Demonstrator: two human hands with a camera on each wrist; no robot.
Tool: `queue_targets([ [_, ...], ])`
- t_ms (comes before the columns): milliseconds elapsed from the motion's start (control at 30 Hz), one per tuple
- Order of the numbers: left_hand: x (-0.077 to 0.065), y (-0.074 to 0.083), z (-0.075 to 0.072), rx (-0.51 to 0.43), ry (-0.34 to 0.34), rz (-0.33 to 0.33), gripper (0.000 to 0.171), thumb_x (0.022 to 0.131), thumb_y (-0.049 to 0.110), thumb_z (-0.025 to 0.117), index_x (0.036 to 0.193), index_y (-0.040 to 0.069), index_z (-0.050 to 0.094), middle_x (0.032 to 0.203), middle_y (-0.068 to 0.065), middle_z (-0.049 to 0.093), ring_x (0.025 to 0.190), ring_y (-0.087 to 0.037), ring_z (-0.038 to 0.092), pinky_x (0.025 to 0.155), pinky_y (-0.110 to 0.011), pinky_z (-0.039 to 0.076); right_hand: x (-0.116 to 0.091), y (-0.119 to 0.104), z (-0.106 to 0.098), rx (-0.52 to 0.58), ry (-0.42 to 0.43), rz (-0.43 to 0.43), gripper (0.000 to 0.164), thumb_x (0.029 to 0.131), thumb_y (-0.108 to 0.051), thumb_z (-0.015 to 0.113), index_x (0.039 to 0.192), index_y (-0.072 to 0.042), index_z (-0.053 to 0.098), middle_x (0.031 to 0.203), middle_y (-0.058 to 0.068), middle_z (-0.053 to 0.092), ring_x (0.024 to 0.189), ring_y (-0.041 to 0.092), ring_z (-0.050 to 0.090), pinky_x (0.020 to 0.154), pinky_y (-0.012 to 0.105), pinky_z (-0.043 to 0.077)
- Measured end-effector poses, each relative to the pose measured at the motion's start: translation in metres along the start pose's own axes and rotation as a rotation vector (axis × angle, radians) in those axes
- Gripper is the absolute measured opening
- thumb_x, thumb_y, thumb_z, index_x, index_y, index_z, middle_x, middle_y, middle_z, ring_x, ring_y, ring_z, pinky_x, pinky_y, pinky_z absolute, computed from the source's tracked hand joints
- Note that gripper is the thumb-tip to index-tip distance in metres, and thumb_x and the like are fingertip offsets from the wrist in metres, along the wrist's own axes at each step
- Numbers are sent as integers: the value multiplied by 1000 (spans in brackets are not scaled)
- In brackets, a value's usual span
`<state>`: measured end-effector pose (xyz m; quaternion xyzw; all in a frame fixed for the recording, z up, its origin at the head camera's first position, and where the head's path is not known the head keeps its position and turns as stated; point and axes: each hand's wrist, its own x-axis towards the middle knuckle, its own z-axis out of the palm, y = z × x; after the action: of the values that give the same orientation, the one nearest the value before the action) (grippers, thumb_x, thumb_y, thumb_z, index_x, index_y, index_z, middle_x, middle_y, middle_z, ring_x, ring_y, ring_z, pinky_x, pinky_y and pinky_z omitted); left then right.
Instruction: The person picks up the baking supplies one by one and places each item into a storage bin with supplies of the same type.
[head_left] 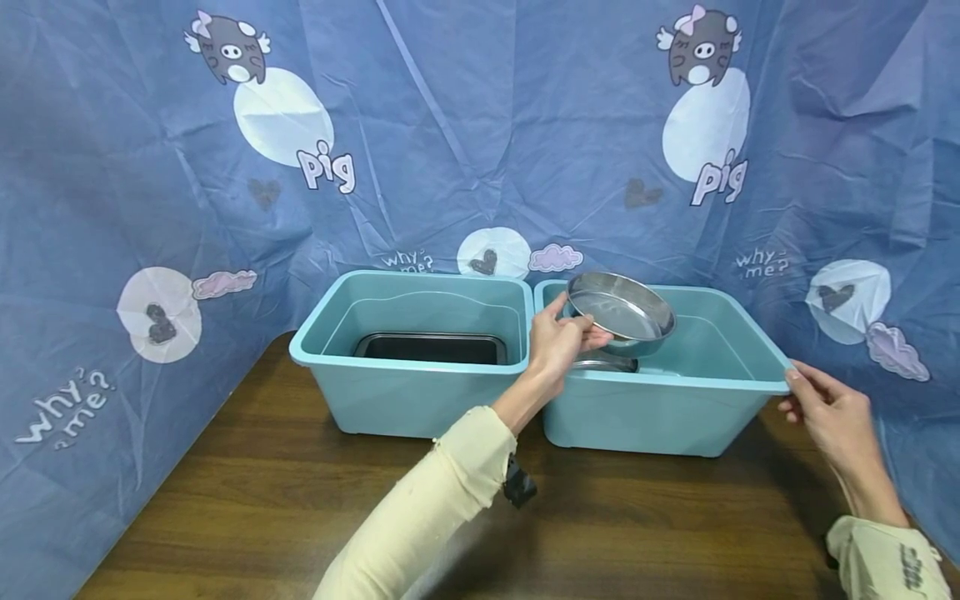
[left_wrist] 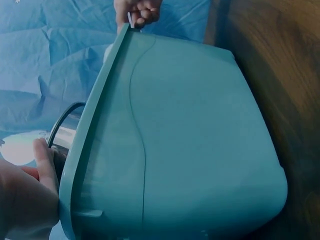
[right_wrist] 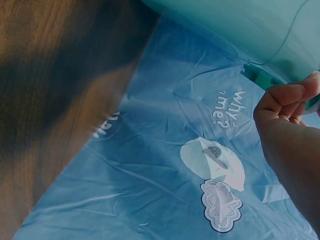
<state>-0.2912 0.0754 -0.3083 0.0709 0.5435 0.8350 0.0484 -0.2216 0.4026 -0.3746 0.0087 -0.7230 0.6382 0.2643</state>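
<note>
My left hand [head_left: 557, 337] grips the near-left edge of a shallow round metal pan [head_left: 626, 312], thumb on the rim. The pan is tilted above the left part of the right-hand teal bin [head_left: 637, 412]. Below it, a shiny curved metal piece [head_left: 603, 363] shows inside that bin; the rest of it is hidden. My right hand [head_left: 836, 417] pinches the bin's right front rim corner. In the left wrist view, the bin wall [left_wrist: 190, 130] hides most of the pan. The right wrist view shows the right hand [right_wrist: 287, 112] at the bin's edge.
A second teal bin [head_left: 405, 400] stands close on the left, with a dark rectangular tray [head_left: 431, 348] inside. Both bins rest on a brown wooden table [head_left: 300, 508]. Blue printed cloth [head_left: 465, 142] hangs behind and along the sides.
</note>
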Motion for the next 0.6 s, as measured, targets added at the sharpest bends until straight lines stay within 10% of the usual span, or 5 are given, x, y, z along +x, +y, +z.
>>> queue_targets([
  [233,8,4,-6,132,-16,-52,68,98,-10,49,162,-1,25,99,-27,74,79,-28,77,73,-28,62,0,1,3,-45,-3,-3,36,103,-5,61,100,-40,71,68,-10,67,55,0,62,51,11,50],
  [600,-4,3,-12,134,-110,62,58,98,-4,51,155,2,44,95,-20,76,68,-14,72,76,-34,63,-1,1,2,-30,17,-11,38,103,-4,60,97,-39,73,65,-7,67,53,0,62,49,11,49],
])
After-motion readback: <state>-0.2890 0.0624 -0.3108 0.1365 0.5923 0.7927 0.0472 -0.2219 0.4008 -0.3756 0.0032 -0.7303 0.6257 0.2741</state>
